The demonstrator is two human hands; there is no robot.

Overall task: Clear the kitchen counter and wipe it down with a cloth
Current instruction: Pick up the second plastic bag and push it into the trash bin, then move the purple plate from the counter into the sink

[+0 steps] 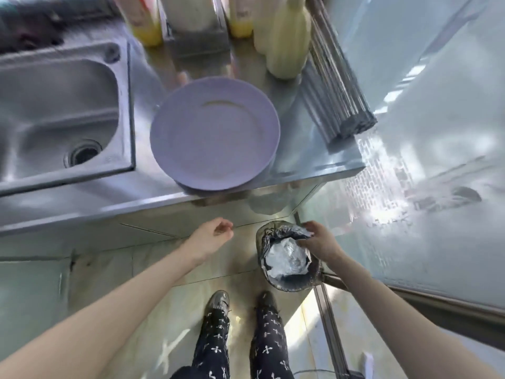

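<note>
Your right hand (318, 243) holds crumpled plastic (288, 258) over bin (284, 281), lower centre, to dump it; left hand (216, 236) idle, loosely curled.

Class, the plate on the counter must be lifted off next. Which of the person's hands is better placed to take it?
Left. The left hand hangs empty, just below the plate, which overhangs the counter edge. The right hand is busy at the bin.
</note>
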